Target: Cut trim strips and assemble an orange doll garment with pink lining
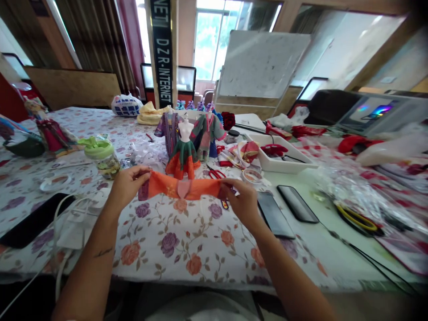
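Between my two hands an orange piece of doll clothing fabric is stretched sideways above the table, with a pink patch near its middle and purple at its ends. My left hand pinches its left end, and my right hand pinches the right end. Just behind the cloth stands a small white doll mannequin wearing a green and orange skirt. Two more dressed forms flank it: one in a purple robe, one in a grey-green and pink robe. Red-handled scissors lie behind my right hand.
A flowered tablecloth covers the table. On the right are two phones, a white tray, and crumpled clear plastic. To the left stand a green-lidded jar, a tape roll, white cables and a black device.
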A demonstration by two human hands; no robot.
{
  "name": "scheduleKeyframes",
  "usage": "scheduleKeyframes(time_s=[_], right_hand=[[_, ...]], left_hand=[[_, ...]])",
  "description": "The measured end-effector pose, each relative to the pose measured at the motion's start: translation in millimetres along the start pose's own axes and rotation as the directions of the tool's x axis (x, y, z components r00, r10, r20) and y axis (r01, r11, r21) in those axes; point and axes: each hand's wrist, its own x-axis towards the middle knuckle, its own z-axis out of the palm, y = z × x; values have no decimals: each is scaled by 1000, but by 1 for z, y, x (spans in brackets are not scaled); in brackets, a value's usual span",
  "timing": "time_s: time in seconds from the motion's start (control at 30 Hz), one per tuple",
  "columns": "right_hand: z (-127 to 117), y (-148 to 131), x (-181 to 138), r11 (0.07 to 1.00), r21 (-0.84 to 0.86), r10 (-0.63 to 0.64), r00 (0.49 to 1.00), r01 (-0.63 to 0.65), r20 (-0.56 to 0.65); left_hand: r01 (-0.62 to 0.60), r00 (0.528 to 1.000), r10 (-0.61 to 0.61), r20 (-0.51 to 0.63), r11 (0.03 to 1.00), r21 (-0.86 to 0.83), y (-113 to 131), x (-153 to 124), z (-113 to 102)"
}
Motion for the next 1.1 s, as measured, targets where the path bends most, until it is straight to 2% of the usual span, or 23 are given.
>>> scheduleKeyframes(time_s=[0.03,0.07,0.1,0.13,0.17,0.2,0.23,0.3,0.37,0.4,0.47,0.6,0.67,0.83,1.0,1.07,1.1], right_hand=[[-3,-1,0,999,49,6,986,-14,165],[-6,0,0,991,119,16,938,-61,347],[-9,2,0,974,184,26,871,-132,490],[-12,5,1,953,230,36,823,-200,568],[-15,9,2,938,250,53,812,-240,581],[-16,13,3,942,235,76,836,-239,544],[-16,17,3,963,174,99,871,-206,482],[-12,24,5,993,-44,117,929,-108,352],[-6,30,5,976,-211,117,946,-53,301],[-2,32,4,971,-232,124,944,-52,307],[2,36,2,978,-190,142,939,-84,315],[5,45,-2,985,-17,174,968,-174,182],[5,51,-3,975,95,179,967,-198,182],[-8,48,-8,953,178,204,953,-246,226],[-32,17,-14,852,369,207,886,-372,415],[-30,14,-16,865,351,203,889,-359,411],[-26,16,-18,901,275,212,893,-336,398]], left_hand=[[16,999,-16,45,1000,-2,-1,-1,1],[47,987,-42,153,998,-28,-2,-3,1],[88,950,-63,305,994,-70,-2,-6,1],[121,897,-61,438,986,-112,-3,-8,1],[140,866,-46,498,978,-154,-4,-10,2],[144,859,-31,512,972,-183,-6,-10,3],[136,882,-31,470,972,-190,-9,-9,5],[135,915,-78,395,984,-118,-15,-4,12],[133,914,-95,394,989,-71,-22,2,21],[141,905,-97,414,987,-76,-25,4,25],[151,898,-93,429,983,-103,-30,6,30],[115,955,-61,289,978,-173,-32,7,31],[122,963,-65,262,971,-206,-32,8,31],[168,952,-98,289,959,-229,-24,4,21],[222,910,-128,394,954,-202,-15,-10,0],[259,900,-175,398,951,-167,-17,-14,1],[269,890,-199,410,956,-119,-20,-15,4]])
